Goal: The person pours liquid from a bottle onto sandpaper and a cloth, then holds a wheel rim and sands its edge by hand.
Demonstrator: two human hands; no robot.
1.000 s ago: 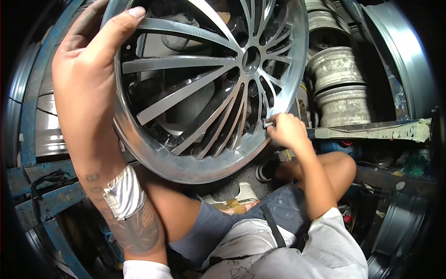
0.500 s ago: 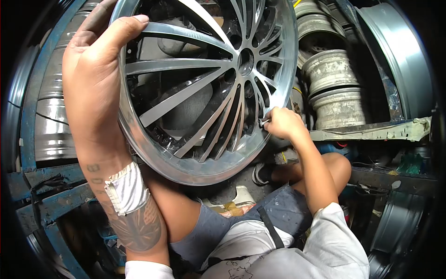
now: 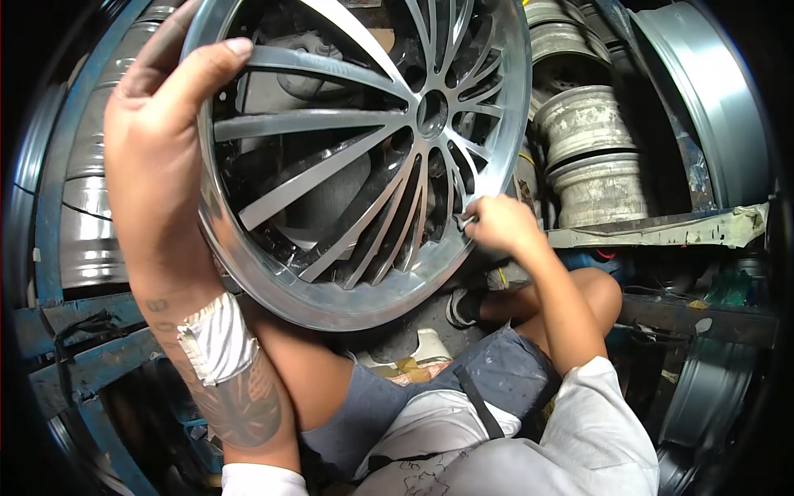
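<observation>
A large silver multi-spoke wheel rim (image 3: 331, 312) stands tilted in front of me, resting over my legs. My left hand (image 3: 165, 99) wraps round its upper left edge, the thumb lying on the rim beside a spoke and the other fingers mostly behind. At the lower right of the wheel, my right hand (image 3: 500, 223) is closed in a pinch at the inner lip. A small grey piece sticks out from its fingertips near the spoke ends; what it is cannot be made out.
Worn rims (image 3: 600, 186) are stacked behind at the right, and a large silver rim (image 3: 711, 107) is beyond them. Shiny rims (image 3: 95, 248) line the left side behind a blue metal frame (image 3: 50, 215). A taped rack bar (image 3: 653, 237) crosses at the right.
The wheel and my left hand have shifted slightly left. My right hand has moved a little along the inner lip, its fingers now somewhat blurred.
</observation>
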